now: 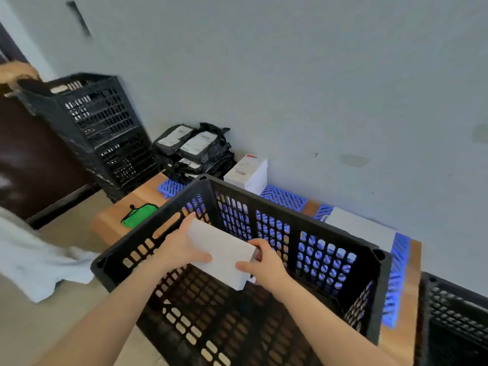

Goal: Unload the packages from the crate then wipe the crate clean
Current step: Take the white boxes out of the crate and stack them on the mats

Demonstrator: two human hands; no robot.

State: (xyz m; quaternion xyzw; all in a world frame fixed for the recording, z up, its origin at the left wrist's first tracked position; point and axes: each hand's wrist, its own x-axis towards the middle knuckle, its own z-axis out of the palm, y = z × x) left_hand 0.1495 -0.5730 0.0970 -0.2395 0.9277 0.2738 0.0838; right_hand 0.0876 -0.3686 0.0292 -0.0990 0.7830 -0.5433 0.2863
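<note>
A black perforated plastic crate (pixel 330 220) stands in front of me on a wooden table. Inside it, above the floor, I hold a white rectangular box (pixel 220 249) with both hands. My left hand (pixel 179 247) grips its left end and my right hand (pixel 264 262) grips its right end. No other package shows on the visible part of the crate's floor. Behind the crate lie a pile of black mailer bags (pixel 195 151), a white carton (pixel 247 173) and a flat white package (pixel 361 228).
A stack of black crates (pixel 97 128) stands at the back left, and another black crate (pixel 459 320) sits at the right edge. Blue plastic grids (pixel 284 196) line the table by the wall. A green cloth (pixel 138 215) lies left of the crate. A pale cloth (pixel 34 260) hangs at far left.
</note>
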